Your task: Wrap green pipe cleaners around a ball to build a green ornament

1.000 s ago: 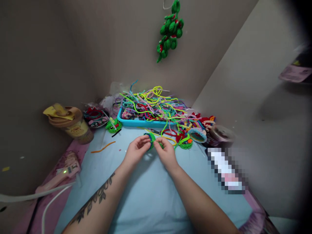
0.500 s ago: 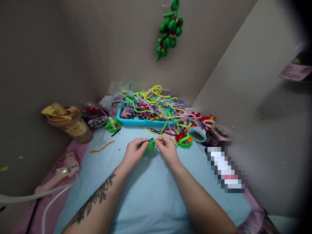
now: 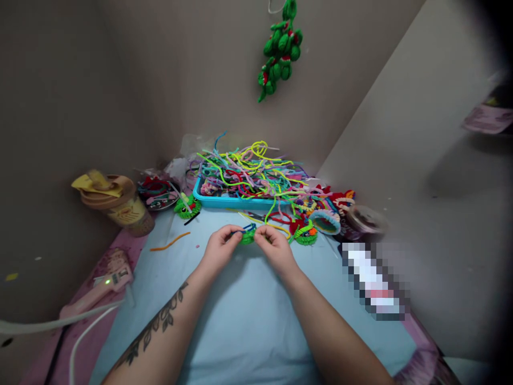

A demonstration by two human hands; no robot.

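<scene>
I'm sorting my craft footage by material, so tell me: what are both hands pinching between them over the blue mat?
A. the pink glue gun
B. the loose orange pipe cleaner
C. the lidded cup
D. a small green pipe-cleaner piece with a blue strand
D: the left hand and right hand both pinch the small green pipe-cleaner piece, a blue strand along its top.

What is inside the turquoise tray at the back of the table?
The turquoise tray holds a heaped tangle of multicoloured pipe cleaners spilling over its rim; its floor is covered.
</scene>
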